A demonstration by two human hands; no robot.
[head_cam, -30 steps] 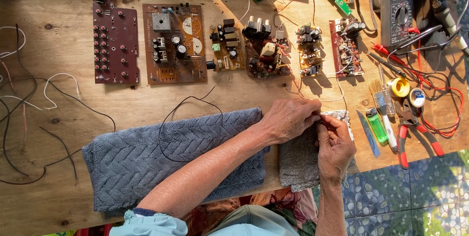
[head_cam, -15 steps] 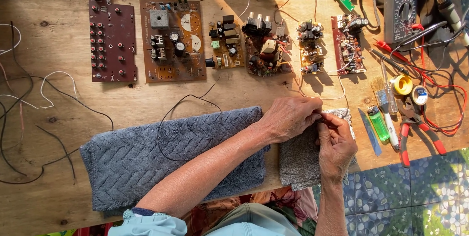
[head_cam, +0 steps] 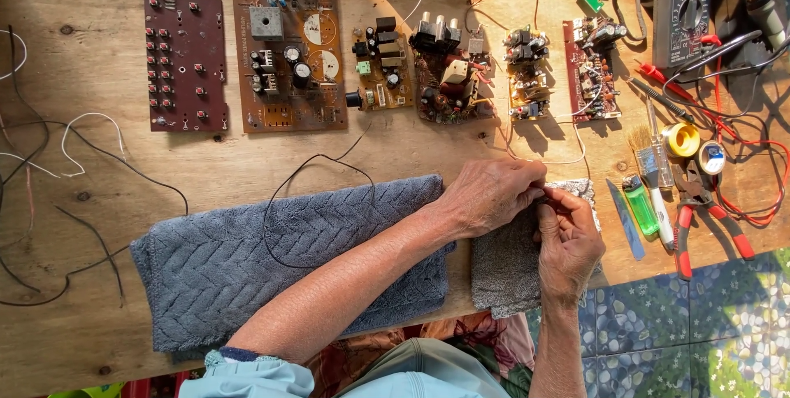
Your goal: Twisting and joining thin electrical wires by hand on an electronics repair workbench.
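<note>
Head view looks straight down on a wooden bench (head_cam: 206, 167), and everything below is placed against the small grey cloth (head_cam: 506, 270) at its near edge. Both hands meet right over the far corner of that cloth. Left hand (head_cam: 491, 195) and right hand (head_cam: 568, 242) have their fingertips pinched together on one tiny dark part (head_cam: 550, 193), too small to make out (it may be an electronic component, but I cannot tell). Fingers of both hands are curled narrow around it, touching each other.

Left of the small cloth lies one larger grey towel (head_cam: 288, 258) with a herringbone weave, the left forearm resting across it, and one thin black wire (head_cam: 284, 192) loops over it.

Beyond the cloth, six circuit boards sit in a row: a dark red button board (head_cam: 185, 65) farthest left, a big brown board (head_cam: 288, 60), then four smaller crowded ones (head_cam: 527, 73).

Right of the cloth are one green lighter (head_cam: 639, 207), one blade (head_cam: 625, 221), one brush (head_cam: 650, 167), one pair of red-handled pliers (head_cam: 699, 217) and two small rolls (head_cam: 695, 147). Beyond those stands one multimeter (head_cam: 683, 7) with red and black leads.
</note>
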